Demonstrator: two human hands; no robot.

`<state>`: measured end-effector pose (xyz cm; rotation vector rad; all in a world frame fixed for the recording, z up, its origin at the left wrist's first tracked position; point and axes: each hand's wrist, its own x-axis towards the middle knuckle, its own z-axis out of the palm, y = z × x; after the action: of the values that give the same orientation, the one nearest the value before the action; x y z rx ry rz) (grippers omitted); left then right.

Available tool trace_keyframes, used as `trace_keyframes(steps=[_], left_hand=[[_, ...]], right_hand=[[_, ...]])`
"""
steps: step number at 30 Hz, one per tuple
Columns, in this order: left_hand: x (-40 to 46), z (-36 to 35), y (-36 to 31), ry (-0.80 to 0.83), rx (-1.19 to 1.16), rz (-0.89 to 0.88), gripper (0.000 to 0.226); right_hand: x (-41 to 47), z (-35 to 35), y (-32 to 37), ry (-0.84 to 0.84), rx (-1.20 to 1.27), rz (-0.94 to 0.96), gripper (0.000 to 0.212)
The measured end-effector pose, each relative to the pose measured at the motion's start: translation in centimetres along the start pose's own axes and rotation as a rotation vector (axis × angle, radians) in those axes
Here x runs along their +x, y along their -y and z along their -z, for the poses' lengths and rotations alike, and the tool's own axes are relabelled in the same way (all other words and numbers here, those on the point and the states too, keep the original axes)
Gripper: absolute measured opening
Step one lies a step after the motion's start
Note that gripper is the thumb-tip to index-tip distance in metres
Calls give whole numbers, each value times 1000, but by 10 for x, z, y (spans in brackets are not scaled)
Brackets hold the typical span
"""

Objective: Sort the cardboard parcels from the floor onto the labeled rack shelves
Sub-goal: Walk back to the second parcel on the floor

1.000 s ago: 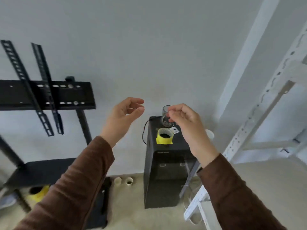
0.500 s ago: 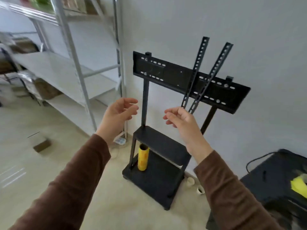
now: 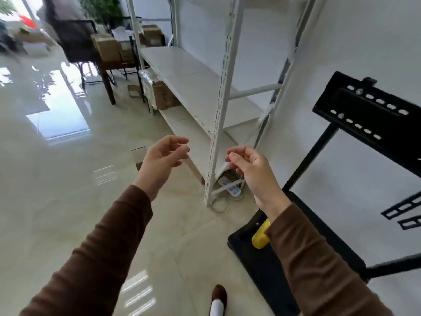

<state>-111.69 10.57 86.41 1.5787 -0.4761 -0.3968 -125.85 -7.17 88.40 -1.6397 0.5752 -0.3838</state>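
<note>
Both arms in brown sleeves reach forward at chest height. My left hand (image 3: 163, 158) is open, fingers loosely curled, holding nothing. My right hand (image 3: 249, 166) is also open and empty. A small cardboard parcel (image 3: 137, 156) lies on the floor, partly hidden behind my left hand. The white metal rack (image 3: 222, 92) stands just beyond my hands, with bare white shelves. A larger cardboard parcel (image 3: 163, 94) wrapped partly in plastic rests on the low shelf at the rack's far end.
A black TV stand (image 3: 373, 115) stands at the right, with a yellow roll (image 3: 260, 234) on its base. A white power strip (image 3: 231, 187) lies under the rack. More boxes (image 3: 109, 47) sit on a dark table at the back. The glossy tile floor spreads left. My shoe (image 3: 218, 297) shows below.
The view has swung left, from a black cabinet past the TV stand to the white rack and floor. Both hands stay raised, empty and apart.
</note>
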Motion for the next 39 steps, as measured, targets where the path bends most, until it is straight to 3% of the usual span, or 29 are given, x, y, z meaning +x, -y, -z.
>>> trace_keyframes(steps=[11, 20, 28, 39], left_hand=[[141, 87, 26, -265, 31, 84, 26], [225, 217, 63, -479, 46, 146, 21], [322, 359, 96, -469, 56, 194, 24], [492, 487, 143, -349, 57, 258, 21]], right_hand=[[211, -98, 3, 231, 4, 2, 17], [342, -256, 7, 439, -23, 27, 14], [430, -410, 19, 445, 1, -50, 13], [579, -534, 8, 334, 5, -151, 12]])
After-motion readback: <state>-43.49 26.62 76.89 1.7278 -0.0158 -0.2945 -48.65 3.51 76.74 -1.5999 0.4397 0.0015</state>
